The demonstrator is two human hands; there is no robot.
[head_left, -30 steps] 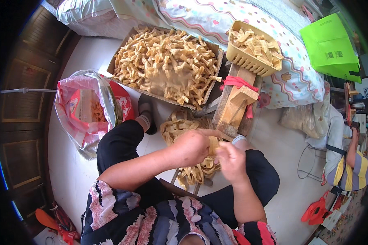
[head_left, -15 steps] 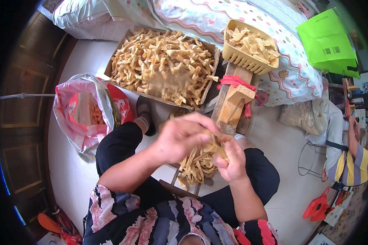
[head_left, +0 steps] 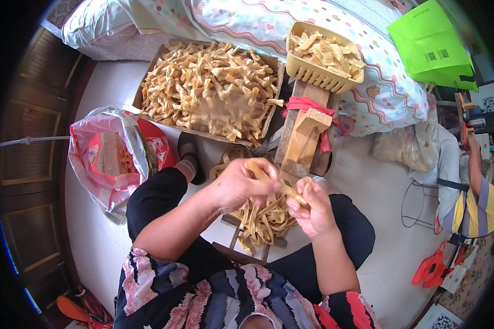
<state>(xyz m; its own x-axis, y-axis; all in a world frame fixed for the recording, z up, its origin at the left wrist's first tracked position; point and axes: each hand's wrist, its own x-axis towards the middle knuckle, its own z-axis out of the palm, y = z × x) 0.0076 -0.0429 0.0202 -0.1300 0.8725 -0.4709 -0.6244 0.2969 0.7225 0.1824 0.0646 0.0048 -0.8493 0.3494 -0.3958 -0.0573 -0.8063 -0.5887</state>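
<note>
A: Hands, nearest first?

B: Your right hand (head_left: 313, 211) pinches the near-right end of the tan strip (head_left: 287, 190), thumb pressed against curled fingers. Your left hand (head_left: 241, 183) has its fingers closed on the far-left part. The strip is held aloft, above the pile of loose strips (head_left: 263, 226) and just short of the near end of the wooden bench (head_left: 306, 143).

A: How do you work it well?

B: Judgement: grip close to any bend, pull evenly from both sides, press with the thumbs. A sharp tug could split it.

A: Orientation?

B: The long axis slants across you. One end points far-left, roughly toward the near edge of the cardboard box (head_left: 195, 129); the other points near-right, into your right hand. Whether it is folded or rolled, you cannot tell here.

A: Farther off?

B: Red cloth (head_left: 311, 106) wraps the bench. Knotted pieces (head_left: 208, 90) heap the box, one jutting over its right edge. A yellow basket (head_left: 321, 77) sits at the bench's far end.
</note>
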